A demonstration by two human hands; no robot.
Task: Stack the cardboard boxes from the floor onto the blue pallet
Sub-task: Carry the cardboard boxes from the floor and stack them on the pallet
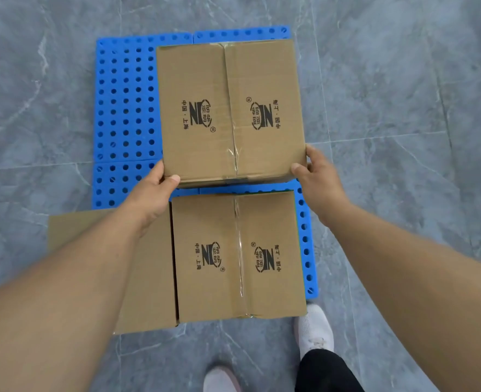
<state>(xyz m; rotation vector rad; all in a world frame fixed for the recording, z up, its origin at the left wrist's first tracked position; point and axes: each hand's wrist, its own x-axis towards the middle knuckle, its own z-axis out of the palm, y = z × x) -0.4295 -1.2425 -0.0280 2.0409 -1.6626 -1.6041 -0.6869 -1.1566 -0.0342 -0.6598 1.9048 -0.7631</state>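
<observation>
A taped cardboard box [229, 108] with black logos is over the far right part of the blue perforated pallet [124, 108]. My left hand [156, 190] grips its near left corner, thumb on top. My right hand [317, 168] grips its near right corner, thumb on the top edge. A second identical box [239, 258] sits on the pallet's near right part, just below the held one. A third box [151, 278] lies to its left, mostly hidden by my left forearm.
Grey marble-patterned floor tiles [403, 94] surround the pallet. My white shoes [314, 329] stand at the pallet's near edge. The pallet's left half shows bare blue surface with rows of holes.
</observation>
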